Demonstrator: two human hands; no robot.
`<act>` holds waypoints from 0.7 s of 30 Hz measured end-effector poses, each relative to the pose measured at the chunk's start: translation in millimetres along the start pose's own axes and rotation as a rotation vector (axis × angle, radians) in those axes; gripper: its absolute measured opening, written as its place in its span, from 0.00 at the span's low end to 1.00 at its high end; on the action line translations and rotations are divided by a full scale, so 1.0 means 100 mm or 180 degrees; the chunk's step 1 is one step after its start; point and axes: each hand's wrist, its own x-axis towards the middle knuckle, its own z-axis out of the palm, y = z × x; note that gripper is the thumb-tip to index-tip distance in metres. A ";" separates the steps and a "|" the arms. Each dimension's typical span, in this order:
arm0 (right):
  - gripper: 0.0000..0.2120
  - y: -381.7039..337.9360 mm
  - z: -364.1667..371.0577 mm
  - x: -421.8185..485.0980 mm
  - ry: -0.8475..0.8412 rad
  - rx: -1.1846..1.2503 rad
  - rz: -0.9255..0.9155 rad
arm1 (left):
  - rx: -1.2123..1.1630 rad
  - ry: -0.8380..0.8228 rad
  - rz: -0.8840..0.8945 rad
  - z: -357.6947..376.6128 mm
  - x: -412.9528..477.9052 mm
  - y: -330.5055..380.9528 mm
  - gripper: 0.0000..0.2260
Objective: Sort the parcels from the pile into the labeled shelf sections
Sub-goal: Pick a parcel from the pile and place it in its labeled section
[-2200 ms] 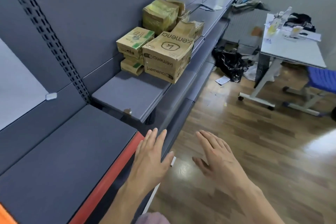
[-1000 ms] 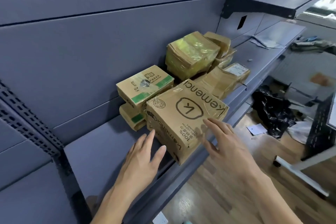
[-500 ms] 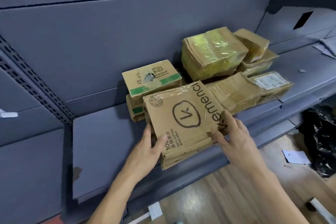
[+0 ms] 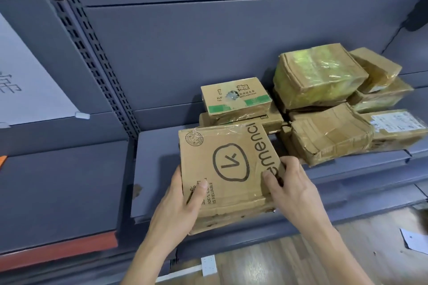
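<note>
Kemenci box (image 4: 228,169) gripped at front edge of grey shelf (image 4: 157,164), beside parcel pile (image 4: 324,109). Left hand (image 4: 178,206) curled round left side, thumb on top; right hand (image 4: 294,190) clamped on right corner.

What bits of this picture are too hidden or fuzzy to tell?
- Head view: the right hand covers the start of the word on the big box.
- Head view: the left hand hides some small print.
- Head view: the white sign is cut off by the left edge.
- Head view: the white label on the rightmost parcel is too blurred to read.
</note>
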 end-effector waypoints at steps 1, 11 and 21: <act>0.14 -0.05 0.06 -0.01 -0.0046 0.0043 -0.0021 | -0.0005 0.0020 -0.0019 -0.07 -0.02 -0.04 0.24; 0.17 -0.47 0.46 -0.12 -0.0469 -0.0115 0.0082 | -0.0003 -0.0115 -0.0480 -0.63 0.09 -0.41 0.23; 0.29 -0.98 0.66 -0.28 -0.0583 0.0841 -0.0001 | -0.0238 0.0523 -0.0152 -1.21 -0.03 -0.46 0.19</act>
